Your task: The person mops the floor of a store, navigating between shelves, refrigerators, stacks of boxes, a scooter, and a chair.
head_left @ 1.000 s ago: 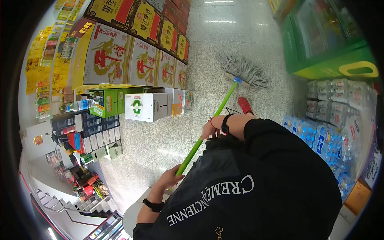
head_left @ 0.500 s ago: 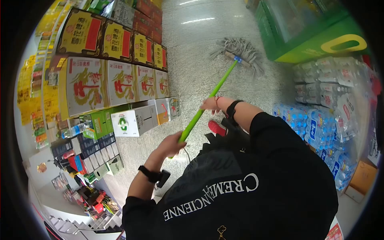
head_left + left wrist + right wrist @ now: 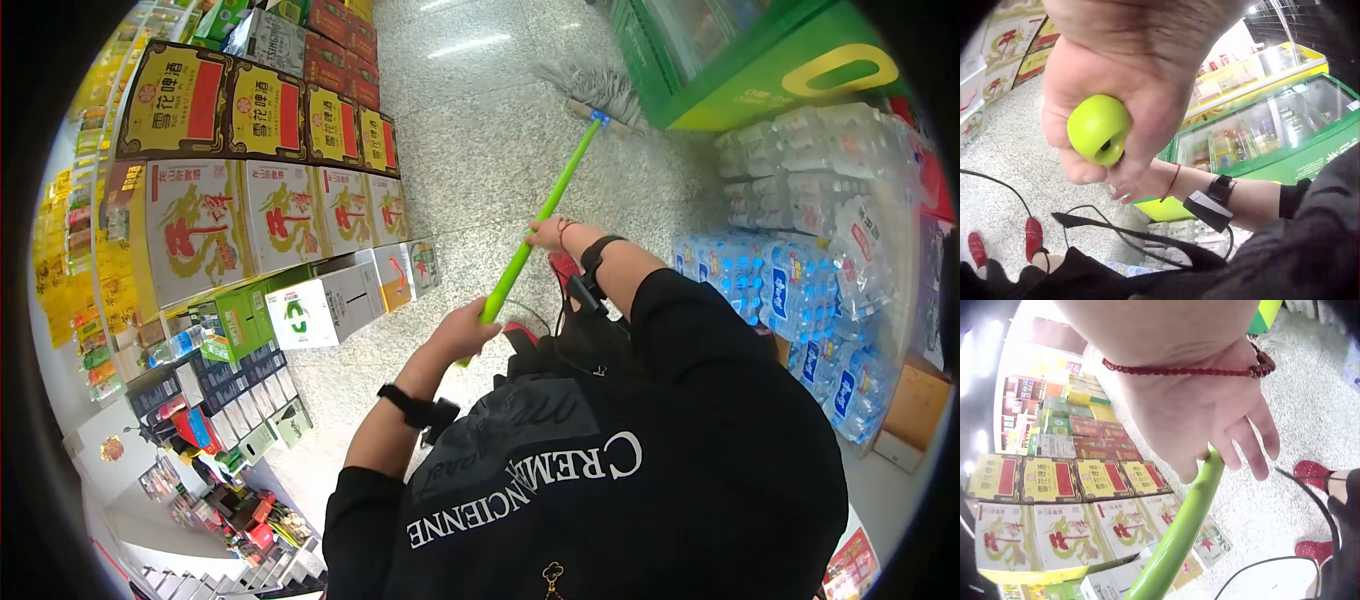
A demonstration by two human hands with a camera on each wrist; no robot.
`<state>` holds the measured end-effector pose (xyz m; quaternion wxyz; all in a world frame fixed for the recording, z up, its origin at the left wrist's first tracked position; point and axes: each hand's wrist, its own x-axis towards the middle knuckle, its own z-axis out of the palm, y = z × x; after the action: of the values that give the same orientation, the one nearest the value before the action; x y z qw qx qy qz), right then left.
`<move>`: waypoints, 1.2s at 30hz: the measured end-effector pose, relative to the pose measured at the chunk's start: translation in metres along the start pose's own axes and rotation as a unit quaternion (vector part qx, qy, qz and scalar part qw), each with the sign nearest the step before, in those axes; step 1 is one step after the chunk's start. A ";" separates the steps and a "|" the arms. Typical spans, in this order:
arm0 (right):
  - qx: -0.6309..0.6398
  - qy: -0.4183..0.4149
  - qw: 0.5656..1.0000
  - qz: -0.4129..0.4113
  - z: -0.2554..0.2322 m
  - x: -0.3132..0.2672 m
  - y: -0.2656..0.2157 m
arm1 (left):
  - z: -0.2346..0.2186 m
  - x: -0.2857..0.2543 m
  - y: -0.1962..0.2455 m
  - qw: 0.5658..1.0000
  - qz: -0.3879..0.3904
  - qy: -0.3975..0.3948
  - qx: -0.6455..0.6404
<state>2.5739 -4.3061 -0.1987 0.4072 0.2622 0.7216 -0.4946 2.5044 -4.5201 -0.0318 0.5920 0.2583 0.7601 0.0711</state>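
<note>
A mop with a bright green handle slants across the head view. Its grey string head lies on the floor at the foot of the green freezer. My left hand grips the handle near its top, and in the left wrist view the rounded green end cap pokes out of the fist. Lower down the shaft, my right hand holds it between thumb and forefinger. From the right wrist view, the other fingers hang loosely off the handle.
Stacked beer cartons line the left side, with a white box jutting out in front. On the right stand a green freezer and shrink-wrapped water bottles. Red shoes and a dangling cable are near the legs.
The mop head has moved farther out, up against the freezer's base. Both hands have shifted forward and to the right along with the handle, still holding it. The head view has turned somewhat.
</note>
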 end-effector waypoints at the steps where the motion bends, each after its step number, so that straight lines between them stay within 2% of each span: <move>1: 0.004 -0.027 1.000 -0.013 0.017 -0.003 -0.010 | 0.003 -0.017 -0.017 1.000 -0.007 0.000 -0.012; 3: 0.031 -0.085 0.996 -0.010 0.053 -0.025 -0.034 | 0.009 -0.053 -0.058 1.000 -0.020 -0.002 -0.019; 7: 0.068 -0.223 0.971 -0.043 0.146 -0.020 -0.062 | 0.023 -0.133 -0.127 0.999 -0.050 -0.008 -0.017; 9: 0.063 -0.243 0.966 -0.060 0.189 -0.037 -0.079 | 0.038 -0.170 -0.163 0.995 -0.095 -0.014 -0.025; 10: 0.065 -0.240 0.967 -0.057 0.221 -0.014 -0.077 | 0.047 -0.186 -0.181 0.995 -0.092 -0.018 -0.023; 11: 0.061 -0.293 0.951 -0.078 0.261 0.028 -0.068 | 0.055 -0.202 -0.198 0.997 -0.076 -0.003 -0.003; 12: 0.055 -0.344 0.932 -0.099 0.275 0.027 -0.076 | 0.061 -0.214 -0.208 0.998 -0.060 0.012 0.017; 15: 0.010 -0.358 0.927 -0.109 0.299 0.012 -0.084 | 0.072 -0.240 -0.221 0.995 -0.042 0.007 0.089; 16: 0.014 -0.356 0.928 -0.109 0.321 0.054 -0.061 | 0.076 -0.244 -0.228 0.995 -0.041 0.005 0.092; 17: -0.068 -0.353 0.899 -0.249 0.345 0.095 -0.037 | 0.080 -0.245 -0.235 0.994 -0.030 0.007 0.104; 18: -0.149 -0.339 0.847 -0.381 0.376 0.135 -0.027 | 0.083 -0.244 -0.238 0.993 -0.016 0.009 0.115; 19: -0.145 -0.335 0.851 -0.378 0.339 0.083 -0.032 | 0.084 -0.242 -0.237 0.993 -0.011 0.006 0.118; 20: -0.031 -0.321 0.924 -0.206 0.307 0.017 -0.058 | 0.082 -0.238 -0.233 0.993 -0.033 -0.006 0.117; 21: 0.086 -0.292 0.952 -0.026 0.286 -0.063 -0.082 | 0.080 -0.232 -0.226 0.992 -0.055 -0.016 0.116; 22: 0.090 -0.287 0.953 -0.025 0.292 -0.015 -0.054 | 0.078 -0.228 -0.215 0.991 -0.041 -0.019 0.128; 23: -0.207 -0.233 0.915 -0.255 0.304 0.022 -0.028 | 0.078 -0.221 -0.205 0.991 -0.037 -0.023 0.130; 24: -0.477 -0.145 0.744 -0.445 0.316 0.067 -0.019 | 0.079 -0.214 -0.194 0.990 -0.033 -0.026 0.132; 25: -0.476 -0.142 0.746 -0.443 0.302 0.048 -0.017 | 0.082 -0.206 -0.183 0.990 -0.030 -0.026 0.136; 27: -0.320 -0.124 0.894 -0.289 0.267 -0.013 -0.008 | 0.090 -0.185 -0.160 0.991 -0.006 -0.025 0.134; 29: -0.139 -0.100 0.978 -0.117 0.232 -0.077 0.004 | 0.102 -0.152 -0.147 0.989 0.019 -0.025 0.142; 30: -0.137 -0.099 0.979 -0.116 0.222 -0.089 0.018 | 0.108 -0.137 -0.135 0.988 0.041 -0.022 0.146; 32: 0.071 0.035 0.996 -0.046 0.202 -0.108 0.052 | 0.119 -0.112 -0.094 0.984 0.064 -0.024 0.162; 33: 0.073 0.033 0.996 -0.045 0.192 -0.113 0.071 | 0.127 -0.099 -0.072 0.981 0.085 -0.023 0.175; 36: 0.142 0.102 0.984 0.018 0.160 -0.125 0.127 | 0.146 -0.067 0.001 0.984 0.077 -0.050 0.155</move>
<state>2.7918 -4.4046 -0.1852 0.2987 0.3794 0.6772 -0.5551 2.6523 -4.5798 -0.0157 0.5747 0.4085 0.7089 -0.0153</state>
